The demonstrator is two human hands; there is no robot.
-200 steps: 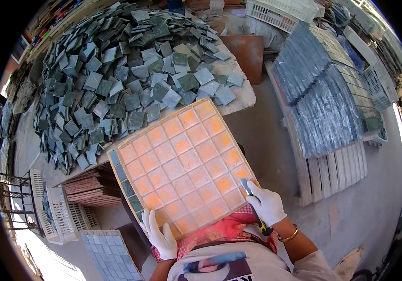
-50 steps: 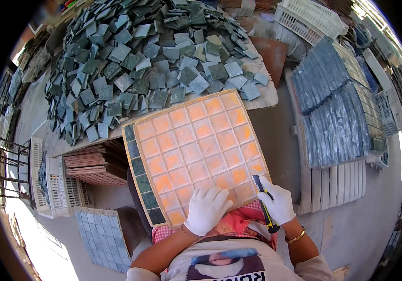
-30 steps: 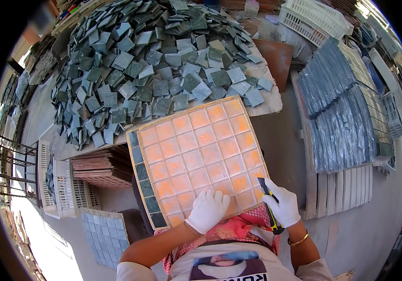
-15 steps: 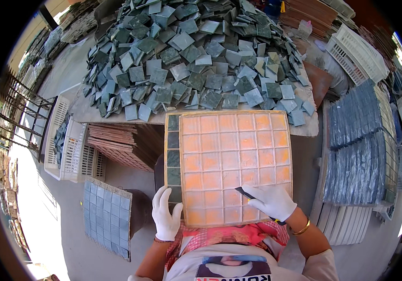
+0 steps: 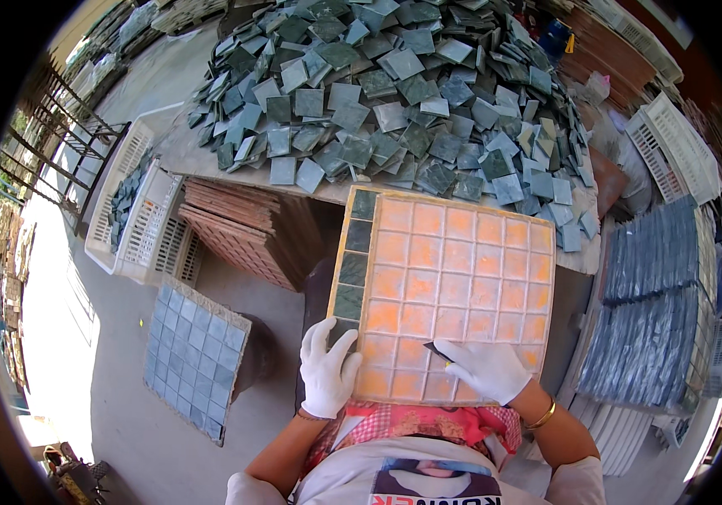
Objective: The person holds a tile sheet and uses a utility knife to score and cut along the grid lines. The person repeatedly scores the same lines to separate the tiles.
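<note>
An orange gridded panel (image 5: 453, 290) lies over my lap, its far end at the table edge. Dark green square tiles (image 5: 351, 268) fill a column along its left side. My left hand (image 5: 327, 370), in a white glove, is at the panel's lower left edge by the lowest tiles; its thumb and fingers are apart, and I see nothing held. White-gloved as well, my right hand (image 5: 494, 371) is closed around a utility knife (image 5: 439, 352) over the panel's lower part. The knife's dark tip points to the upper left; most of its handle is hidden.
A heap of loose green stone tiles (image 5: 394, 101) covers the table (image 5: 327, 188) ahead. Reddish gridded panels (image 5: 243, 240) stack beneath it, beside a white crate (image 5: 146, 223). A blue-grey tiled sheet (image 5: 195, 358) sits at left; wrapped tile stacks (image 5: 647, 303) stand right.
The view has shifted and tilted, so the panel appears farther right. My left hand has come in closer to the panel's left column. The knife stays in my right hand.
</note>
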